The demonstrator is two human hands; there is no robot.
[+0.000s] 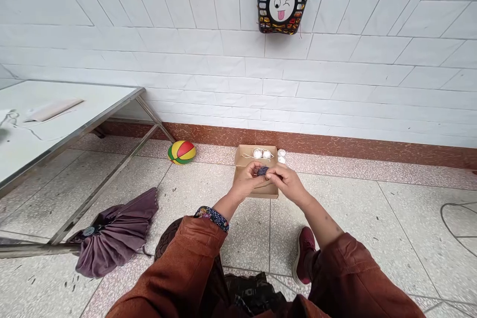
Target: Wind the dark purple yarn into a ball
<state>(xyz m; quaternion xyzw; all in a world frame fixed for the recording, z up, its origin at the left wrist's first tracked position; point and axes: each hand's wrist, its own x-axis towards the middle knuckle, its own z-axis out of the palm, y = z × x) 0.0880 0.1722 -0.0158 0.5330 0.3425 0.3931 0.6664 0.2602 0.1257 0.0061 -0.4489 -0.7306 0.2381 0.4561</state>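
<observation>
Both hands busy: left hand (246, 179) and right hand (286, 181) meet in front of the cardboard box (266, 194), fingers closed in on one small dark bundle (263, 171), looks like wound yarn or cord. Left fingers wrap its left side, right fingertips pinch its right end. Neither hand spread wide, no second item seen in either.

Progress, judging from layout: two white balls (262, 154) sit at the far end inside the box, pale strands trailing by them; more white, ball-like pieces (281, 156) on the floor just right of the box. Those look rounded off and set down. Dark bundle is the unfinished bit: in hand, not put down in the box or beside it. Can't tell how much handling it needs; loose end not clear, fingers hide part of it.

Bundle position: between the two hands, level with the fingertips, nearer the camera than the white balls, in line with the box's middle. Appears above the box, not resting on it; exact height unclear.

Around the box: striped ball (182, 152) left of it against the skirting, dark folded umbrella (119, 233) further left and nearer the camera, red shoe (305, 256) right and nearer the camera.
</observation>
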